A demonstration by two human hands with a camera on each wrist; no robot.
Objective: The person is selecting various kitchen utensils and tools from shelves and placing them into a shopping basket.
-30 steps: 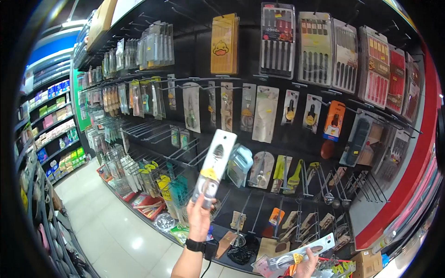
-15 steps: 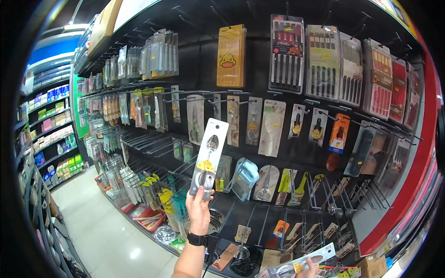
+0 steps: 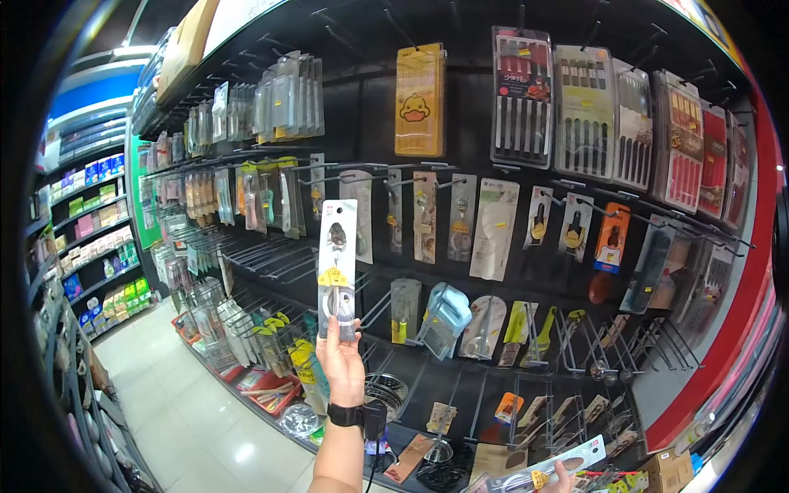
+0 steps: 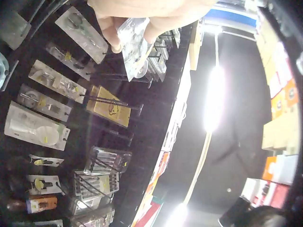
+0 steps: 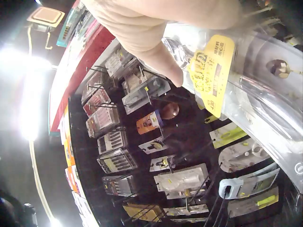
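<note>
My left hand (image 3: 341,366) pinches the lower end of a packaged spoon (image 3: 336,267), a long pale card with a yellow label. The pack stands nearly upright in front of the display rack. From the left wrist view, the thumb and fingers grip the clear pack (image 4: 132,49) on both sides. Low at the right of the head view, my right hand (image 3: 560,481) grips a second long spoon pack (image 3: 538,475), which lies slanted. Its yellow label (image 5: 213,75) and clear plastic front fill the upper right of the right wrist view, beside the thumb (image 5: 163,64).
Metal hooks with carded kitchen tools cover the black rack. A yellow duck pack (image 3: 420,103) and chopstick packs (image 3: 522,99) hang high up. A light blue packaged item (image 3: 444,316) hangs mid-rack. Red trays (image 3: 275,396) and a cardboard box (image 3: 670,471) sit low; a tiled aisle (image 3: 193,394) runs left.
My left hand has shifted left with its spoon pack, which has turned from tilted to nearly upright. The right hand and its pack have moved lower and slightly right in the head view.
</note>
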